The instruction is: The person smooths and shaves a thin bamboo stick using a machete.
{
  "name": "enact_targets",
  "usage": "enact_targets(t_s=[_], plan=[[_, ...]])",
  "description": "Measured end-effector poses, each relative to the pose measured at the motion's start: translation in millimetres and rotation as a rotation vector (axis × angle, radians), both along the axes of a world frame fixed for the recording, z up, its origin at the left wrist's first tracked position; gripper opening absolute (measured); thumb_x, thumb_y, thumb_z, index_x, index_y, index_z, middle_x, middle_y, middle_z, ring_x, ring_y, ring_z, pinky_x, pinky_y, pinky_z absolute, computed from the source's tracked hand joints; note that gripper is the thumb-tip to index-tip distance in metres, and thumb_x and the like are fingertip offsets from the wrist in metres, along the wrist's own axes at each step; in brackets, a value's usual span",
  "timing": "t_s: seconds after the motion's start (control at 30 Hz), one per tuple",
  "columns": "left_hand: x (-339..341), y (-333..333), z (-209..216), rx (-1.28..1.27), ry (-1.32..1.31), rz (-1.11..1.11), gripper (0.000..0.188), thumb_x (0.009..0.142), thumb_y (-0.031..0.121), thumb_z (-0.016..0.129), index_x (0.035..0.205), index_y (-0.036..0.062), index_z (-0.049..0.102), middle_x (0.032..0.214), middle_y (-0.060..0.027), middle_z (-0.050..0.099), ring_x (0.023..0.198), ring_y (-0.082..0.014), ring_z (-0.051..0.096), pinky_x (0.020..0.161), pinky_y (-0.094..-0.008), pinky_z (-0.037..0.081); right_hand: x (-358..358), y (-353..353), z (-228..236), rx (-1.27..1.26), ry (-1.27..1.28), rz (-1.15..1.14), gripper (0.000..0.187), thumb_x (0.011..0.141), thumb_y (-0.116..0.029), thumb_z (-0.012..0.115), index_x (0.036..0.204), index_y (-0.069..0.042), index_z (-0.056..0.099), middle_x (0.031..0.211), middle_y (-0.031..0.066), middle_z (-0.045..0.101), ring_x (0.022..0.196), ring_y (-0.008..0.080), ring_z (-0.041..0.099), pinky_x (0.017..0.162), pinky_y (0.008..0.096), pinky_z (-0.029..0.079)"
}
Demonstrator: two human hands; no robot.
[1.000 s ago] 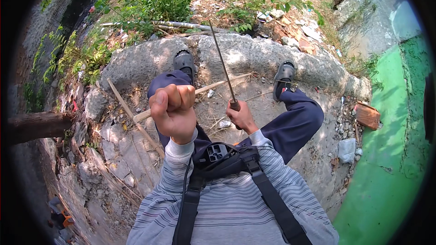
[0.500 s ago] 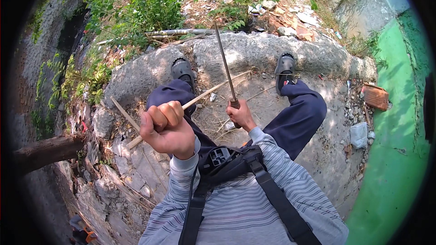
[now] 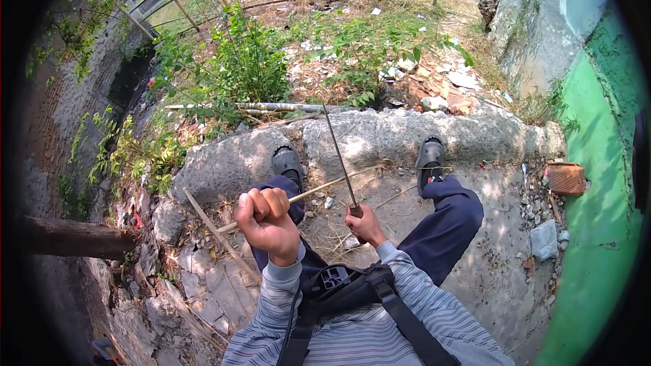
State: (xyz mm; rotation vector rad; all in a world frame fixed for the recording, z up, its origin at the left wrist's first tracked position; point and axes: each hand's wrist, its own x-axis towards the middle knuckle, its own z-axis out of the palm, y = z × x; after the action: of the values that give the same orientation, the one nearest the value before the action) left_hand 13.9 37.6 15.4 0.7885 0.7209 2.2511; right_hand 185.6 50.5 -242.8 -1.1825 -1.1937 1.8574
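Observation:
My left hand [image 3: 270, 226] is closed in a fist around a thin pale wooden strip [image 3: 322, 188], which looks like split bamboo. The strip slants away to the upper right, and its short end pokes out left of the fist. My right hand [image 3: 369, 226] grips the brown handle of a long knife [image 3: 338, 152]. Its dark, narrow blade points away from me, seen nearly edge-on. Blade and strip cross in the view just beyond my right hand; whether they touch I cannot tell. A second pale strip [image 3: 220, 236] lies slanted left of my left hand.
A rough concrete kerb [image 3: 366, 137] runs beyond my feet, with leafy plants [image 3: 247, 61] and litter behind it. A brown log [image 3: 81, 237] juts in at left. At right are a reddish brick [image 3: 565, 179], a whitish block [image 3: 544, 240] and a green wall [image 3: 586, 257].
The view has tilted upward, bringing fence posts into sight. My left fist has come slightly nearer my right hand, and the strip lies at a flatter slant. Both grips stay closed.

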Motion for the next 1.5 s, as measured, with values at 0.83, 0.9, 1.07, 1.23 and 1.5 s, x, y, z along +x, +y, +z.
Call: enact_targets(t_s=[0.83,0.9,1.07,1.23,1.5], plan=[[23.8,90.6,44.0,-0.101,0.294,-0.286,0.066,0.106,0.066,0.04,0.065,0.0154,0.026,0.06,0.0068,0.018,0.053,-0.0078,0.015,0.05,-0.0325,0.011,18.6,6.8,42.7,0.003,0.188,-0.139,0.014,0.091,-0.011,0.063,0.081,-0.003,0.058,0.059,-0.0008,0.054,0.045,0.0085,0.051,0.041,0.0261,0.038],[28.5,93.5,47.0,-0.11,0.278,-0.283,0.066,0.106,0.066,0.04,0.065,0.0155,0.026,0.06,0.0068,0.018,0.053,-0.0077,0.015,0.05,-0.0326,0.011,16.0,12.1,54.8,0.032,0.183,-0.116,0.014,0.091,-0.011,0.063,0.081,-0.003,0.059,0.06,-0.0007,0.054,0.045,0.0085,0.051,0.041,0.0263,0.038],[36.2,94.4,50.9,-0.112,0.283,-0.289,0.064,0.108,0.063,0.036,0.066,0.0166,0.025,0.059,0.0063,0.015,0.053,-0.0091,0.01,0.05,-0.0335,0.01,8.2,28.9,61.6,0.063,0.183,-0.054,0.009,0.092,-0.007,0.061,0.085,-0.002,0.058,0.063,-0.002,0.05,0.048,0.006,0.046,0.042,0.0242,0.035],[42.6,97.1,49.5,-0.082,0.237,-0.294,0.063,0.108,0.062,0.035,0.066,0.0168,0.024,0.058,0.0064,0.014,0.053,-0.0087,0.009,0.049,-0.033,0.009,3.7,25.8,46.8,-0.183,0.351,-0.1,0.012,0.088,-0.004,0.06,0.08,-0.005,0.051,0.064,-0.0022,0.046,0.049,0.0052,0.042,0.041,0.0236,0.035],[31.3,97.5,43.5,-0.087,0.232,-0.216,0.062,0.109,0.061,0.037,0.067,0.0165,0.024,0.058,0.0054,0.013,0.053,-0.0095,0.008,0.049,-0.0337,0.009,-3.2,29.7,54.0,-0.106,0.323,-0.147,0.018,0.091,-0.011,0.062,0.077,-0.004,0.053,0.062,0.0005,0.051,0.046,0.0089,0.048,0.041,0.0264,0.038]])
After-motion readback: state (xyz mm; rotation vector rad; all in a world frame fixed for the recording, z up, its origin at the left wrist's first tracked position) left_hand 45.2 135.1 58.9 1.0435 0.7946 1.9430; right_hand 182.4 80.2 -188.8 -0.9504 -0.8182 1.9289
